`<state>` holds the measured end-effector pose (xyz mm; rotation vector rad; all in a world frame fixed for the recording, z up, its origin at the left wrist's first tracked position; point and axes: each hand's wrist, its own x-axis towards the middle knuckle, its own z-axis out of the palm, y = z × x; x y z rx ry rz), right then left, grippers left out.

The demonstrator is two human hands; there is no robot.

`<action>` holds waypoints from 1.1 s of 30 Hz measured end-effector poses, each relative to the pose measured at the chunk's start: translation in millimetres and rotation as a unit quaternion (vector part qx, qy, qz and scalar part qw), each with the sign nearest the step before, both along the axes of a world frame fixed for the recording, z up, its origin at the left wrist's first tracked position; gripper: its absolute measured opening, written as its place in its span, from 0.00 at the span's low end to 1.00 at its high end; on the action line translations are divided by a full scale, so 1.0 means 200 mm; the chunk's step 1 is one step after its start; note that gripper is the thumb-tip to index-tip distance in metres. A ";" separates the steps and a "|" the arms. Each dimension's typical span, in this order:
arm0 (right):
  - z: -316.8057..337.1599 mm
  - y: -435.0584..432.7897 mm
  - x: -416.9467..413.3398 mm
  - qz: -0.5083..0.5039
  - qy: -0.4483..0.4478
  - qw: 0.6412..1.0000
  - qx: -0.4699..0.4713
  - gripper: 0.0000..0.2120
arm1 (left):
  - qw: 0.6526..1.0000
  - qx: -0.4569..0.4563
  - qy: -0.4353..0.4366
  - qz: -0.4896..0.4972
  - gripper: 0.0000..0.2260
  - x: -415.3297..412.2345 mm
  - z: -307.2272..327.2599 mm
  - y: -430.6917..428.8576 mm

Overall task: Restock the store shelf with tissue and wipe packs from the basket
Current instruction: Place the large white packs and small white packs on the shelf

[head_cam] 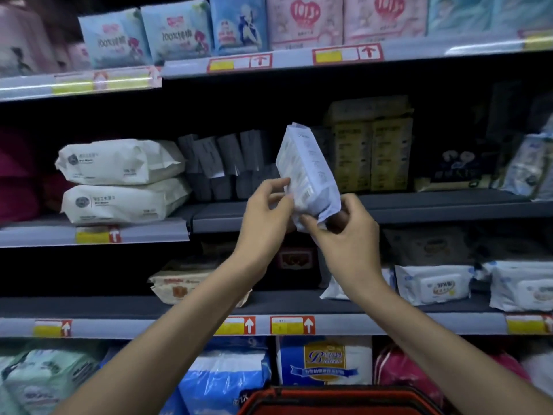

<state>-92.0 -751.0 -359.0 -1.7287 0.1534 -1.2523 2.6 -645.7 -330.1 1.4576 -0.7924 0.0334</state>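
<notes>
A pale lavender-white wipe pack (308,172) stands on end in the air in front of the middle shelf (419,209). My left hand (264,217) pinches its lower left edge. My right hand (344,232) grips its bottom end from below and the right. The pack tilts slightly to the left, its top near a row of dark grey packs (221,163). The red rim of the basket (338,399) shows at the bottom edge; what it holds is hidden.
Two big white wipe packs (119,181) are stacked at the left of the middle shelf, yellow packs (371,151) at the right. The lower shelf (299,304) holds white wipe packs (434,284) and an orange pack (179,286). Blue and pink packs line the top shelf.
</notes>
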 end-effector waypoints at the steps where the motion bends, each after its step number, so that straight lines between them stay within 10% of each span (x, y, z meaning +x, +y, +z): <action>1: 0.02 0.00 0.06 -0.016 -0.002 1.000 -0.002 0.13 | 1.000 0.011 -0.008 0.002 0.15 0.02 0.02 0.00; 27: 0.42 -0.18 0.75 -0.142 0.264 0.941 -0.158 0.05 | 0.988 0.118 0.087 0.048 0.39 0.46 0.28 -0.17; 33: 0.42 -0.19 0.56 -0.113 0.264 0.939 -0.188 0.25 | 0.984 0.161 0.054 0.061 0.42 0.42 0.27 -0.07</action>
